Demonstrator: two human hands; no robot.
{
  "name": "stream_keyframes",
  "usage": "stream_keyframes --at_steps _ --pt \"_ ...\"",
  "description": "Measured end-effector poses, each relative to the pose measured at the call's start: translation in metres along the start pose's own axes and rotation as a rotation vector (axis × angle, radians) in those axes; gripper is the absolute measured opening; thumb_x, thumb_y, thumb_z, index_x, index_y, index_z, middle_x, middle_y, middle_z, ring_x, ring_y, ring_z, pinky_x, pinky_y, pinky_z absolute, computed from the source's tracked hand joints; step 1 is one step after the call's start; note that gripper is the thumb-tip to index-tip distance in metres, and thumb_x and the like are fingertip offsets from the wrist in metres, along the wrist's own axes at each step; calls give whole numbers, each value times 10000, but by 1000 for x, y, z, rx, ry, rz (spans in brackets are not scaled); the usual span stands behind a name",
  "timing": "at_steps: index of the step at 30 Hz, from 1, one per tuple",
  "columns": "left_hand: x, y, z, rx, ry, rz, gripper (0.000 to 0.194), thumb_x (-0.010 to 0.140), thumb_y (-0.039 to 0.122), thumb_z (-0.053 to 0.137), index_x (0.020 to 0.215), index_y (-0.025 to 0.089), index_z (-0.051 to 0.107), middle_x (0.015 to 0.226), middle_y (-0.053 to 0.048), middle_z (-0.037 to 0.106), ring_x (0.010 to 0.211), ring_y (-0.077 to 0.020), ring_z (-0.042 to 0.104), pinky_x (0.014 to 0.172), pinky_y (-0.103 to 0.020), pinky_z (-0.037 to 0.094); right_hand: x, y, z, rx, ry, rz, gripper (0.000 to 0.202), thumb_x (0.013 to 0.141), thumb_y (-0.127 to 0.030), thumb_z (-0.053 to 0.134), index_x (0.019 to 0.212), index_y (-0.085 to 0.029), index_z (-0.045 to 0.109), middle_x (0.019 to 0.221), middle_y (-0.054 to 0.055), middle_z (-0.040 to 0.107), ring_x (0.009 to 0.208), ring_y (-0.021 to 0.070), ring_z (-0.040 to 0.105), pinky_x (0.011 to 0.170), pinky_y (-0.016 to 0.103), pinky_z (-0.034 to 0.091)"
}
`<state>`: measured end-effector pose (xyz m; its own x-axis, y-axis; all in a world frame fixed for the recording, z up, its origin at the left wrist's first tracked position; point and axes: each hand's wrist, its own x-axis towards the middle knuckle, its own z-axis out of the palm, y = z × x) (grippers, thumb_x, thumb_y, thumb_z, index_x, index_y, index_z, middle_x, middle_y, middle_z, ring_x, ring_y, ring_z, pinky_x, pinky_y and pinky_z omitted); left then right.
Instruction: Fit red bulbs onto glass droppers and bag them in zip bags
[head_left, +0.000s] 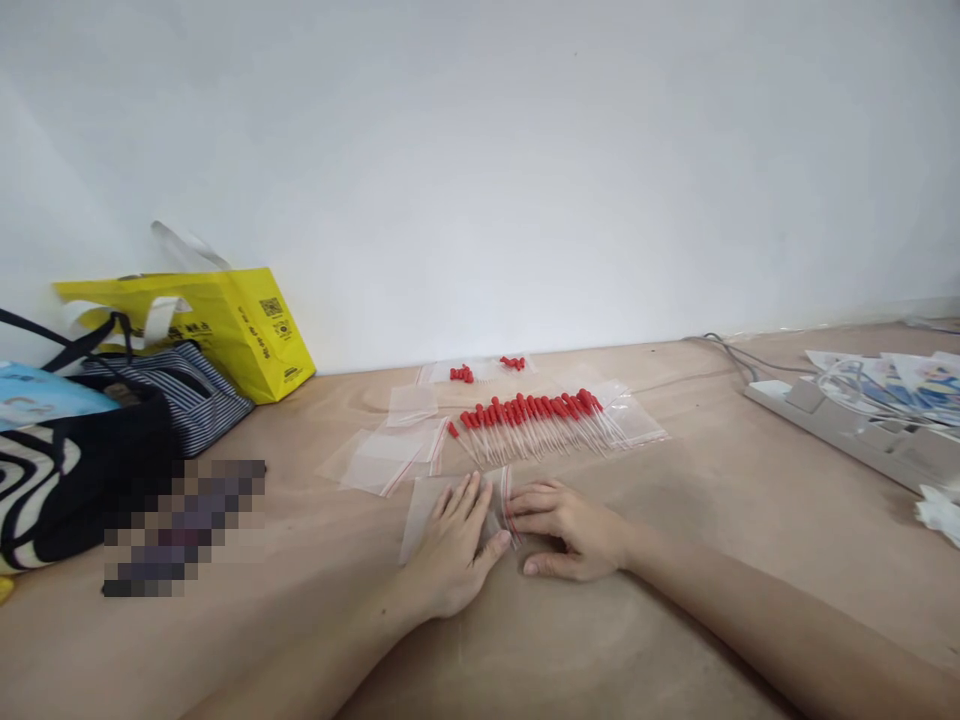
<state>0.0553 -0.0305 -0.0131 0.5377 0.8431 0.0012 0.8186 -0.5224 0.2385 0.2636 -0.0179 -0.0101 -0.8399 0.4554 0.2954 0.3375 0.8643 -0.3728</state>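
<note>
A small clear zip bag (418, 508) lies flat on the wooden table in front of me. My left hand (455, 545) rests flat on it with the fingers stretched out. At the bag's red-striped zip edge, my right hand (566, 530) lies with its fingers extended, the fingertips touching that edge and the thumb apart. Just beyond my hands is a row of thin white sticks with red tips (525, 425), partly on clear plastic. More clear zip bags (394, 455) overlap to the left of the row. Behind it sit small clusters of red pieces (462, 374) on clear plastic.
At the left stand a yellow carrier bag (255, 335), a striped pouch (199, 395) and a black-and-white bag (82, 480). A blurred dark object (184, 530) lies nearby. At the right is a power strip (840, 430) with cables and printed packets (915, 380). A white wall closes the back.
</note>
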Motion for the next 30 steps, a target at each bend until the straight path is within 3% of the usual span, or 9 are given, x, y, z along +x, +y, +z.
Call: stream_keyframes --at_steps 4,8,11,16,20,22,24,26,30 --pt "0 0 -9 -34 -28 -51 679 837 551 265 1352 116 186 1415 -147 163 1299 -263 127 1032 -454 183 0 2 -2 23 -36 22 449 767 -439 521 1151 -207 522 1269 92 437 1137 209 424 948 380 296" --pt "2 -13 -22 -37 33 83 789 741 611 428 1354 184 173 1413 -112 201 1290 -281 154 1026 -469 194 1 11 -4 60 -27 26 407 734 -444 565 1091 -249 578 1389 73 255 1207 222 345 972 386 273" --pt "5 -25 -23 -74 37 153 856 705 619 479 1359 181 142 1413 -112 198 1286 -285 161 1028 -452 207 3 18 -3 105 -2 19 391 713 -432 595 1058 -247 605 1400 67 227 1230 219 310 993 374 256" --pt "6 -35 -11 -135 89 187 756 757 552 464 1353 204 156 1374 -101 289 1244 -274 264 1005 -438 256 5 20 -2 265 37 11 354 703 -395 618 1015 -229 631 1363 69 301 1217 207 330 986 361 291" --pt "6 -33 -9 -177 125 139 670 786 482 474 1335 206 208 1336 -97 352 1205 -258 328 979 -430 294 9 24 -10 397 74 41 269 713 -360 614 909 -184 668 1123 84 543 1005 170 523 866 301 409" --pt "6 -30 -11 -185 134 121 633 788 456 485 1319 204 249 1316 -97 382 1192 -259 345 971 -430 302 18 33 -16 352 159 179 208 733 -340 588 793 -162 675 878 60 627 798 137 582 738 255 452" --pt "5 -27 -14 -189 133 117 611 783 436 500 1304 204 280 1299 -96 404 1180 -261 361 965 -431 308 31 49 -24 205 337 454 168 736 -303 572 722 -158 655 727 32 632 685 120 577 651 224 447" --pt "5 -25 -16 -194 133 116 600 779 419 512 1295 203 296 1285 -97 420 1166 -261 378 958 -433 316 48 68 -31 24 534 833 126 715 -256 572 772 -168 642 750 23 639 709 122 582 666 215 436" --pt "4 -23 -18 -201 134 111 589 776 412 516 1285 194 313 1273 -102 432 1155 -259 389 954 -428 321 78 102 -38 -67 619 1034 325 706 -336 551 953 -136 617 952 114 615 885 223 568 748 315 423"
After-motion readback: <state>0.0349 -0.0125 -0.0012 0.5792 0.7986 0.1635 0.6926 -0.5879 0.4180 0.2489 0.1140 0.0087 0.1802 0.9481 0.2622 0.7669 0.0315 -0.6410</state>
